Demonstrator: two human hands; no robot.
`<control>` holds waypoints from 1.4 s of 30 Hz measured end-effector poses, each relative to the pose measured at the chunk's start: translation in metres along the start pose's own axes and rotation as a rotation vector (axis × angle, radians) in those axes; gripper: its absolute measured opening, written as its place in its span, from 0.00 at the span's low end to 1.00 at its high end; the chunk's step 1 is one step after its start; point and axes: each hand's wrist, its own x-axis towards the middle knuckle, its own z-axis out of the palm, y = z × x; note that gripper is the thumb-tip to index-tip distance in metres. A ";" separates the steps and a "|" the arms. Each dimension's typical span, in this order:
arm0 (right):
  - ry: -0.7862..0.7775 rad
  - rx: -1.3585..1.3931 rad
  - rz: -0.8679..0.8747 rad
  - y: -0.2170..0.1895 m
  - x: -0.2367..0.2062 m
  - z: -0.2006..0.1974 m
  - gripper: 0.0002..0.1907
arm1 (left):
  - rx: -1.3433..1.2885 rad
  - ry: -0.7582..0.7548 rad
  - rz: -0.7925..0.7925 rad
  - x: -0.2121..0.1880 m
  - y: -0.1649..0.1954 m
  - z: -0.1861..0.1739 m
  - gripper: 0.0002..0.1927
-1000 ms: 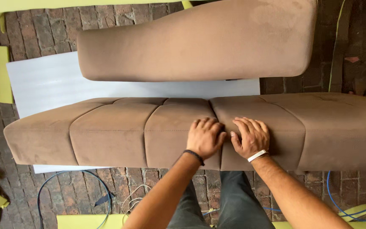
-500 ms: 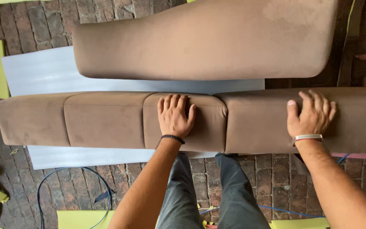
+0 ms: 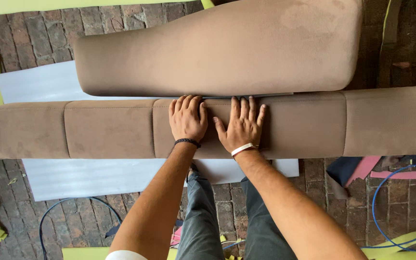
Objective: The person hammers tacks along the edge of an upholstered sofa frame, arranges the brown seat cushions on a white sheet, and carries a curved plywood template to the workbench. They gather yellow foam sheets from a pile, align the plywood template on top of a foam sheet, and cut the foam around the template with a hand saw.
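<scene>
- While we lean over, our left hand (image 3: 187, 118) and right hand (image 3: 240, 126) lie open, palms flat, side by side on the long brown suede panelled cushion (image 3: 111, 129).
- Larger brown suede cushion (image 3: 227, 45) just beyond; white foam sheet (image 3: 97, 175) underneath.

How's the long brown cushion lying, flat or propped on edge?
Flat. The long brown cushion lies lengthwise on the white sheet, stitched panels up, with the left hand and right hand spread palm-down on it.

Left hand (image 3: 187, 119), right hand (image 3: 240, 126) (both flat), side by side on brown cushion (image 3: 111, 129)
</scene>
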 end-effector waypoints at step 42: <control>-0.205 -0.091 0.209 0.462 -0.134 -0.175 0.46 | -0.019 -0.434 0.563 -0.137 0.470 0.140 0.38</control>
